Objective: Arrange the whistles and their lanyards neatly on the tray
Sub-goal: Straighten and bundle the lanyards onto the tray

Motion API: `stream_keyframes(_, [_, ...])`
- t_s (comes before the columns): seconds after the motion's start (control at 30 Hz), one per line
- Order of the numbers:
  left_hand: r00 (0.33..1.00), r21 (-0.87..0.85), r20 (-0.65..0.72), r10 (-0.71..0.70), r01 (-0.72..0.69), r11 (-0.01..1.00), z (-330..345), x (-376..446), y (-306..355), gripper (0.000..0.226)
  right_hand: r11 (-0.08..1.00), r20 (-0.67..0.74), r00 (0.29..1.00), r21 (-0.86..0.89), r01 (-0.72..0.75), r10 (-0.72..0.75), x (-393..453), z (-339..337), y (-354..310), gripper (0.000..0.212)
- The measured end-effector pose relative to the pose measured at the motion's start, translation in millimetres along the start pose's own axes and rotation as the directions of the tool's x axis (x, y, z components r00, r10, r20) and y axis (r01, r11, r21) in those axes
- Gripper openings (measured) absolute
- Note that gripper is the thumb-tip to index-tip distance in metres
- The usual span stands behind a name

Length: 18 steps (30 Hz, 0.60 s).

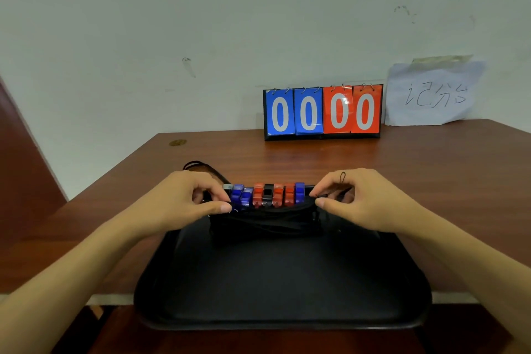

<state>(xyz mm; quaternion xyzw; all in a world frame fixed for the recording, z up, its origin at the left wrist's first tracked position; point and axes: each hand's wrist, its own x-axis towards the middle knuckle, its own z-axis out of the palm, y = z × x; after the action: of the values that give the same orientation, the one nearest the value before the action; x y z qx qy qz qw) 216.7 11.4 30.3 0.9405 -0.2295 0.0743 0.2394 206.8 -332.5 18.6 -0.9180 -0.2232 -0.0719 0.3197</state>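
A black tray [281, 282] lies on the wooden table in front of me. Along its far edge stands a tight row of several whistles [265, 195], blue, red and one black. Their black lanyards [264, 221] lie bundled in a heap just in front of the row. My left hand [184, 201] pinches the lanyards at the row's left end, thumb against fingertips. My right hand [359, 198] pinches a lanyard cord at the right end, and a small cord loop pokes up over its fingers. More black cord loops out behind my left hand.
A flip scoreboard [322, 112] reading 00 00 in blue and red stands at the back of the table [431, 158]. A paper note [431, 95] is taped to the wall beside it. The tray's near edge overhangs the table's front.
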Motion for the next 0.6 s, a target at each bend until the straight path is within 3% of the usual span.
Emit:
stream_keyframes(0.27, [0.994, 0.038, -0.11, 0.023, -0.019, 0.999, -27.7, 11.3, -19.4, 0.004, 0.996, -0.216, 0.972, -0.01, 0.092, -0.092, 6.3, -13.3, -10.7, 0.013])
stream_keyframes(0.6, [0.995, 0.227, 0.046, -0.083, 0.071, 0.971, -32.1, 31.4, -87.6, 0.021, 0.996, -0.138, 0.987, -0.017, 0.084, -0.085, 43.8, -5.4, -9.8, 0.013])
